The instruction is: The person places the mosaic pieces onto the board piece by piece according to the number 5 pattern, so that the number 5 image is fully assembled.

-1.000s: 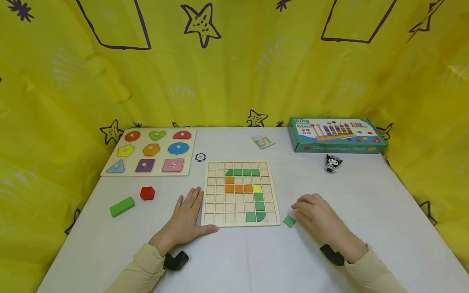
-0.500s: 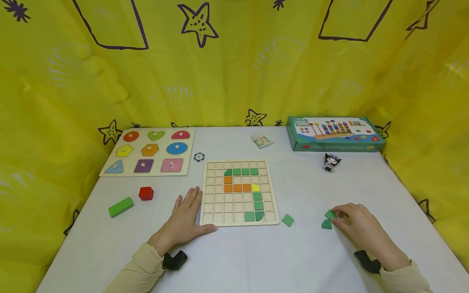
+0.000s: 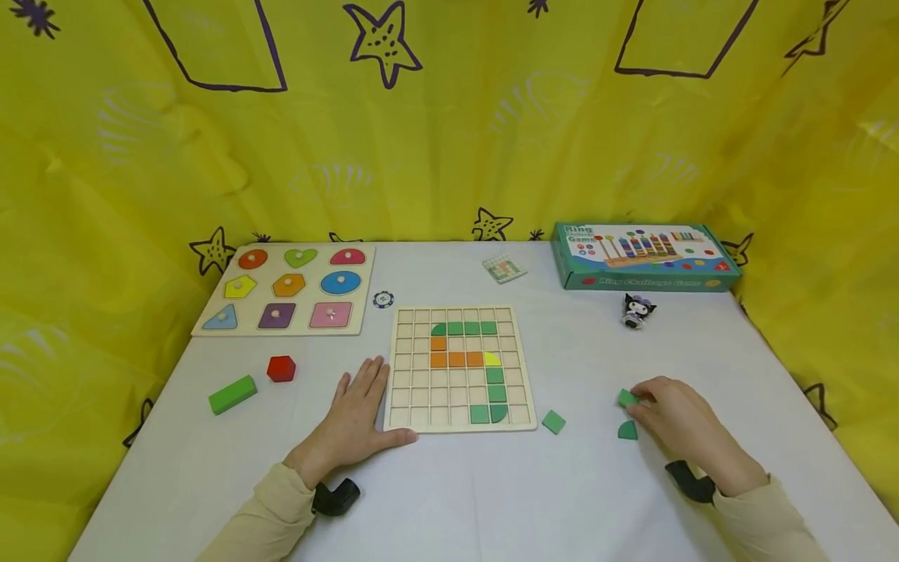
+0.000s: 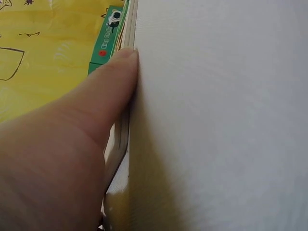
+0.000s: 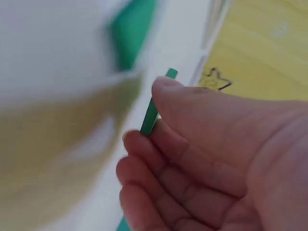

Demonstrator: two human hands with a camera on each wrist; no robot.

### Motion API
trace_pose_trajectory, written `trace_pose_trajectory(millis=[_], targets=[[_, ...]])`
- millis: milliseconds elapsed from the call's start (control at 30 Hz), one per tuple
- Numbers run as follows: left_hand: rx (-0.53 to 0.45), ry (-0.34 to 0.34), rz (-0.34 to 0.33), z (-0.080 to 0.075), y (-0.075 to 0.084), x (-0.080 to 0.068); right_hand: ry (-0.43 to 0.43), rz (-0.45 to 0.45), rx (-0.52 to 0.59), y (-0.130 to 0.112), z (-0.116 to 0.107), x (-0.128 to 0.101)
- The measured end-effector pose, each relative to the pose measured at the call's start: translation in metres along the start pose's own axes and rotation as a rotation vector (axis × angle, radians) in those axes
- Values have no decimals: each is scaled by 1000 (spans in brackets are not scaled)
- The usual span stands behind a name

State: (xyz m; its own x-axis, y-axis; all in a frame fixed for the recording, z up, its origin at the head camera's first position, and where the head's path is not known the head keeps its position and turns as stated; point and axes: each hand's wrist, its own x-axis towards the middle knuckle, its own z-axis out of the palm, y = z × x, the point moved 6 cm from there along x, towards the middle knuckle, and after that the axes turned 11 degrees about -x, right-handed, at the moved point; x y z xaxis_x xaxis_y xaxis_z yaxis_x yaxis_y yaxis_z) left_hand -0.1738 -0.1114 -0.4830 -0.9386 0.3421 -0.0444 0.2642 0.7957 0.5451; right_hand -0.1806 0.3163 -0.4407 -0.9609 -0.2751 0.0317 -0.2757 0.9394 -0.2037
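Box [image 3: 644, 256] at far right of the bench [image 3: 492, 499] reads "Ring Challenge Game". My left hand [image 3: 354, 421] lies flat, fingers straight, thumb against the grid board [image 3: 407, 375] edge. My right hand [image 3: 670, 414] pinches a green square tile [image 3: 627, 398] between thumb and fingertips, right of the board, just above a green quarter-round piece [image 3: 627, 431].

A yellow curtain [image 3: 449, 140] encloses the work area at the back and on both sides. It hangs in soft folds and creases. Its print shows dark purple outlined stars, four-sided outlines and faint pale shell shapes. The tabletop [image 3: 492, 499] is covered in a plain white surface, smooth and matte, and reaches the curtain at its far edge and along both side edges. Lighting is even and diffuse, with only soft shadows on the white surface. Floor, windows and ceiling are out of view.
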Motion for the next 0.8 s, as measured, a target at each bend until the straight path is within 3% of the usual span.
trace_pose_trajectory(millis=[167, 300, 533, 800], targets=[[-8, -3, 3, -1, 1, 1, -9, -24, 76, -37, -3, 20], [-7, -4, 3, -1, 1, 0, 42, -165, 85, -83, 3, 37], [-17, -8, -7, 0, 0, -1, 20, -412, 89, -156, 22, 57], [-8, -15, -2, 0, 0, 0, 10, -533, 99, -198, 39, 64]])
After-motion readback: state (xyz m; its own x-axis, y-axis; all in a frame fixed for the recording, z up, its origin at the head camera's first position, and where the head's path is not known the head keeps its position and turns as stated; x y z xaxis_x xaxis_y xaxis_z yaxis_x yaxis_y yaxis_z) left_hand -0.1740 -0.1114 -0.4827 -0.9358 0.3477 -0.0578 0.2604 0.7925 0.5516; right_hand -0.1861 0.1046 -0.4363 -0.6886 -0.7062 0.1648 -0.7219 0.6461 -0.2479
